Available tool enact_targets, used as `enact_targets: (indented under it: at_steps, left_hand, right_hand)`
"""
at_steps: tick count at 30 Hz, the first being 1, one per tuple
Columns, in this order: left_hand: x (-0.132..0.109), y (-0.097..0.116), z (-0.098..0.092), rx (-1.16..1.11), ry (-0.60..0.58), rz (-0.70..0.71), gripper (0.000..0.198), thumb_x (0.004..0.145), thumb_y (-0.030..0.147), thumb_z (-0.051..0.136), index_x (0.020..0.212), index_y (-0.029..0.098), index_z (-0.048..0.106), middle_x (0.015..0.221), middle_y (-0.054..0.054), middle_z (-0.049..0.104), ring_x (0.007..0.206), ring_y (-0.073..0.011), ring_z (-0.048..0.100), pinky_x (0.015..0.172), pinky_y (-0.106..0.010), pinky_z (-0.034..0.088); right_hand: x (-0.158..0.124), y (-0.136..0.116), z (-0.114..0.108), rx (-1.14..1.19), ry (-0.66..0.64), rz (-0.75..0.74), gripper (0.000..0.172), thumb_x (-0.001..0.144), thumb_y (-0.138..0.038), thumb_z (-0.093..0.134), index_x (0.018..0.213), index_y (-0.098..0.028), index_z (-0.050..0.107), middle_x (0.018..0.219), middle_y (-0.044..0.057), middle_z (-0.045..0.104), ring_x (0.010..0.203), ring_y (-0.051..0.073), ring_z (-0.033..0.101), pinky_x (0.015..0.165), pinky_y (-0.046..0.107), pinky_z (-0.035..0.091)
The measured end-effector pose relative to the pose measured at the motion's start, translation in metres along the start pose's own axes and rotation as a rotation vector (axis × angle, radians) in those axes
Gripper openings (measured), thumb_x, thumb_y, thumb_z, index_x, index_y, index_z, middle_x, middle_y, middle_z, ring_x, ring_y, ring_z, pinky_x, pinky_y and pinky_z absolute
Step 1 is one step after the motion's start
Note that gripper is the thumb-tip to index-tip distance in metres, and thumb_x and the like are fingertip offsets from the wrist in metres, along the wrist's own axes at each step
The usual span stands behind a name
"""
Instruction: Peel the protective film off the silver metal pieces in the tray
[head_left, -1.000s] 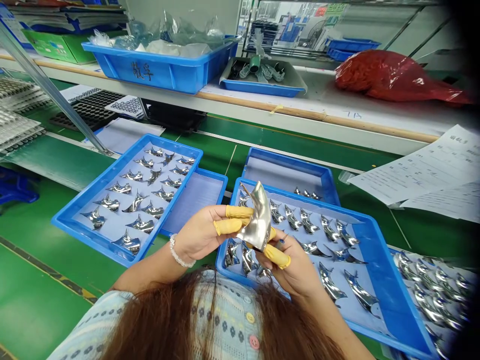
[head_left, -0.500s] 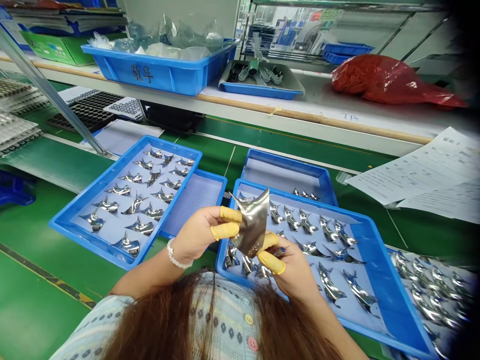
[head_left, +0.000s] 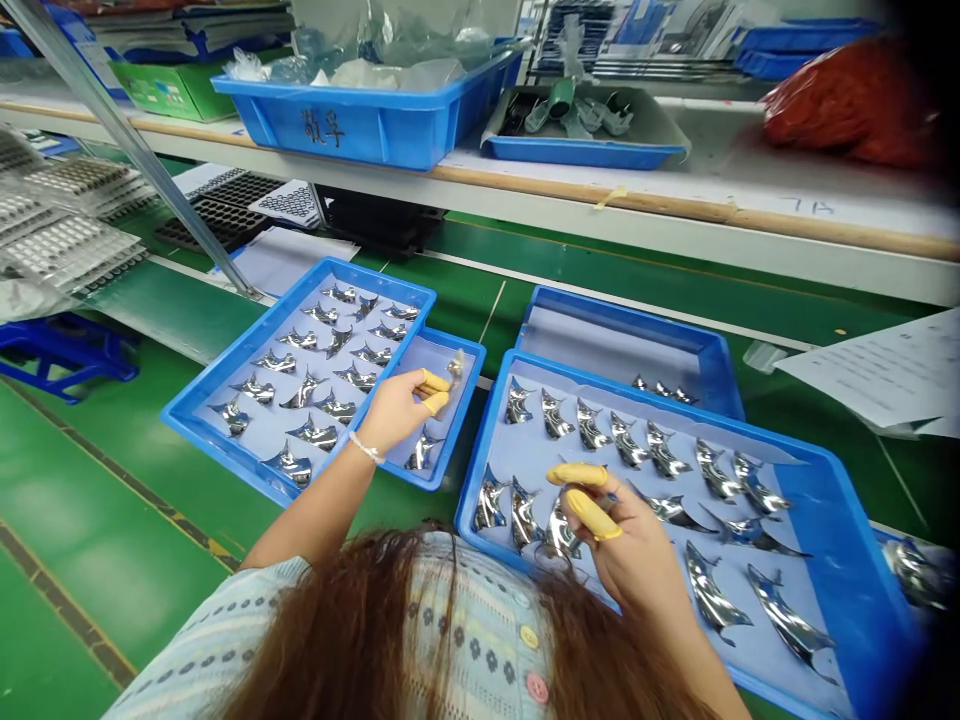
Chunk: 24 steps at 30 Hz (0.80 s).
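My left hand, in yellow finger cots, reaches over a small blue tray. Its thumb and fingers pinch a curved metal piece, blurred and seen nearly edge-on. Just below that hand, another shiny metal piece lies in the same tray. My right hand hovers above a large blue tray on the right, thumb and forefinger apart with nothing visible between them. Rows of polished curved metal pieces rest on its pale liner, partly hidden by that hand.
To the left, another large blue tray carries similar metal pieces. A blue tray behind the right one holds several small parts. Above runs a shelf with a blue bin and a red bag. Printed sheets hang at right.
The metal piece that both hands held before my chest has gone left and away with my left hand. My right hand has let go of it and moved slightly right. The view has shifted left.
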<state>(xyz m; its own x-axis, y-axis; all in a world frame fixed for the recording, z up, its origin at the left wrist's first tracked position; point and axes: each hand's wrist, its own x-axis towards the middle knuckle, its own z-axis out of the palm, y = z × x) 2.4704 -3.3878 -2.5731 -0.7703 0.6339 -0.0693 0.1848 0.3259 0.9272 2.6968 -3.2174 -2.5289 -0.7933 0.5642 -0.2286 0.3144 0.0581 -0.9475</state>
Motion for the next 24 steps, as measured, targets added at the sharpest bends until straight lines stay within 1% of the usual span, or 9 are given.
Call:
enact_targets:
  at_steps: [1,3,5,6,10,14,18,21,24]
  left_hand:
    - [0.006,-0.016,0.001,0.222,-0.033,-0.063,0.021,0.083,0.023,0.056,0.102,0.017,0.065,0.096,-0.004,0.07,0.088,-0.0137,0.065,0.082,-0.023,0.05]
    - [0.014,-0.048,0.008,0.447,-0.094,-0.169,0.02,0.081,0.016,0.057,0.1,0.015,0.066,0.096,-0.007,0.07,0.093,-0.0185,0.065,0.086,-0.028,0.049]
    - [0.017,-0.076,0.02,0.548,-0.147,-0.254,0.016,0.08,0.012,0.06,0.095,0.011,0.067,0.094,-0.012,0.07,0.096,-0.0238,0.065,0.088,-0.034,0.049]
    - [0.018,-0.088,0.028,0.593,-0.175,-0.29,0.015,0.082,0.013,0.06,0.094,0.01,0.066,0.095,-0.013,0.069,0.098,-0.0246,0.064,0.089,-0.037,0.049]
    - [0.016,-0.121,0.054,0.722,-0.294,-0.4,0.022,0.089,0.027,0.058,0.102,0.01,0.063,0.103,-0.01,0.065,0.099,-0.0207,0.062,0.089,-0.042,0.05]
    - [0.016,-0.136,0.068,0.78,-0.374,-0.45,0.027,0.09,0.031,0.057,0.107,0.011,0.061,0.107,-0.009,0.063,0.097,-0.0196,0.061,0.086,-0.041,0.052]
    - [0.018,-0.143,0.073,0.805,-0.398,-0.453,0.028,0.09,0.032,0.057,0.109,0.011,0.059,0.109,-0.009,0.062,0.098,-0.0197,0.061,0.085,-0.04,0.052]
    - [0.019,-0.145,0.075,0.811,-0.392,-0.434,0.029,0.09,0.033,0.056,0.108,0.01,0.06,0.108,-0.01,0.062,0.098,-0.0198,0.061,0.086,-0.04,0.052]
    - [0.019,-0.14,0.075,0.792,-0.38,-0.373,0.032,0.09,0.037,0.055,0.106,0.01,0.06,0.104,-0.01,0.064,0.095,-0.0193,0.062,0.086,-0.04,0.051]
  right_hand:
    - [-0.002,0.005,-0.004,0.006,0.01,0.019,0.035,0.076,-0.047,0.071,0.098,-0.021,0.066,0.062,-0.003,0.046,0.055,0.011,0.038,0.05,0.023,0.03]
    - [-0.006,0.012,-0.01,0.013,0.029,0.06,0.037,0.075,-0.049,0.072,0.097,-0.02,0.066,0.06,-0.003,0.045,0.053,0.011,0.036,0.048,0.023,0.029]
    - [-0.009,0.016,-0.014,0.025,0.049,0.092,0.039,0.073,-0.05,0.073,0.095,-0.019,0.066,0.059,-0.003,0.046,0.053,0.011,0.036,0.048,0.022,0.028]
    - [-0.01,0.017,-0.016,0.034,0.058,0.105,0.039,0.072,-0.05,0.074,0.094,-0.019,0.066,0.058,-0.003,0.046,0.053,0.011,0.036,0.047,0.022,0.028]
    - [-0.013,0.02,-0.02,0.061,0.084,0.138,0.041,0.072,-0.053,0.073,0.092,-0.018,0.066,0.059,-0.002,0.047,0.053,0.011,0.037,0.047,0.023,0.028]
    - [-0.015,0.024,-0.026,0.033,0.091,0.162,0.04,0.072,-0.052,0.073,0.093,-0.018,0.066,0.06,-0.002,0.048,0.053,0.011,0.037,0.048,0.023,0.028]
    - [-0.017,0.027,-0.034,-0.007,0.077,0.175,0.037,0.072,-0.047,0.072,0.095,-0.018,0.066,0.06,-0.002,0.047,0.054,0.011,0.037,0.048,0.023,0.028]
    - [-0.017,0.029,-0.043,-0.04,0.09,0.164,0.033,0.073,-0.044,0.07,0.094,-0.018,0.067,0.064,-0.001,0.051,0.053,0.01,0.037,0.047,0.023,0.027]
    - [-0.019,0.033,-0.056,-0.078,0.131,0.141,0.034,0.074,-0.045,0.066,0.095,-0.018,0.065,0.065,0.0,0.054,0.05,0.01,0.037,0.045,0.022,0.028]
